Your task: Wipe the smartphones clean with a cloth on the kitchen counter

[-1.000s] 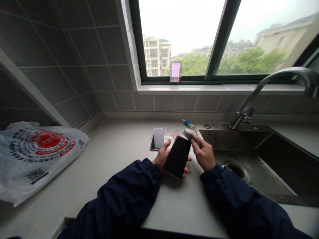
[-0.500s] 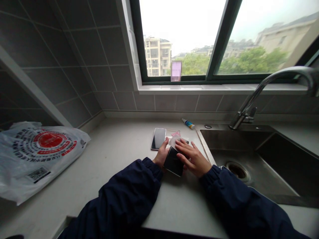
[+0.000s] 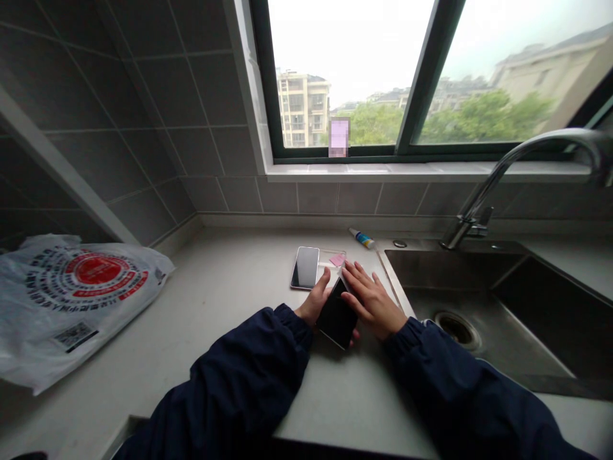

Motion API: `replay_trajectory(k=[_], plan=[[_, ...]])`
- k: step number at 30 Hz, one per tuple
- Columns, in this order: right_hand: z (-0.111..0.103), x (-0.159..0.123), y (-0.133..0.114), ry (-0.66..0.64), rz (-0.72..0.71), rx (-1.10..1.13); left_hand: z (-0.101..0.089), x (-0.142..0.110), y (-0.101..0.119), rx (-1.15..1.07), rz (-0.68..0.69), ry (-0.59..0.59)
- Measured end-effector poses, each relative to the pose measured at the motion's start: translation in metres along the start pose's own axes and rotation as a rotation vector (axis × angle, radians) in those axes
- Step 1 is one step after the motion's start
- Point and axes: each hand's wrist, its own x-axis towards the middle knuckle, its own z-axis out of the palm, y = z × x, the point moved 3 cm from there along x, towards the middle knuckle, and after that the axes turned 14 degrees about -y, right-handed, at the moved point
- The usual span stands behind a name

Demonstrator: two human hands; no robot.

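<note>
My left hand (image 3: 315, 300) is closed round the edges of a black phone (image 3: 338, 313), its thumb along the near left side and fingertips showing at the right edge. The phone is tilted above the counter, dark glass face up. My right hand (image 3: 376, 303) lies across the upper part of the phone with fingers extended, pressing a thin pale wipe (image 3: 341, 273) against the glass. Most of the wipe is hidden beneath the fingers. Just beyond my hands, a second phone (image 3: 305, 268) with a light frame lies flat, beside a clear case (image 3: 327, 251) with a pink paper slip (image 3: 338, 259).
A glue bottle (image 3: 361, 238) lies towards the back wall. To the right are a steel sink (image 3: 507, 268) and a curved faucet (image 3: 483, 185). A white plastic bag (image 3: 48, 319) with red and black print sits on the left of the counter (image 3: 230, 281).
The phone in my left hand has shifted slightly towards me. The wipe, plainly visible before, is now mostly under my right fingers, and the pink slip shows more fully.
</note>
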Motion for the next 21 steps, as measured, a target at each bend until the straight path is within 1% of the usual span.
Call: replay_trajectory(k=[3, 5, 9, 11, 14, 17, 21], plan=[[0.001, 0.0, 0.0, 0.005, -0.018, 0.005, -0.002, 0.0, 0.0, -0.006, 0.025, -0.047], [0.002, 0.0, 0.0, -0.002, -0.03, 0.012, -0.003, 0.0, -0.001, -0.017, 0.033, -0.057], [0.003, 0.0, -0.002, -0.03, -0.032, 0.028, -0.007, 0.001, -0.002, -0.016, 0.028, 0.011], [0.003, 0.0, -0.004, -0.043, -0.04, 0.041, -0.009, 0.002, -0.002, -0.015, 0.065, 0.023], [0.003, 0.0, -0.007, -0.081, -0.063, 0.069, -0.013, 0.005, -0.001, -0.043, 0.149, -0.022], [0.001, -0.001, -0.011, -0.112, -0.078, 0.097, -0.014, 0.007, -0.001, -0.077, 0.183, -0.049], [-0.001, -0.002, -0.017, -0.132, -0.107, 0.122, -0.012, 0.007, 0.001, -0.102, 0.21, -0.015]])
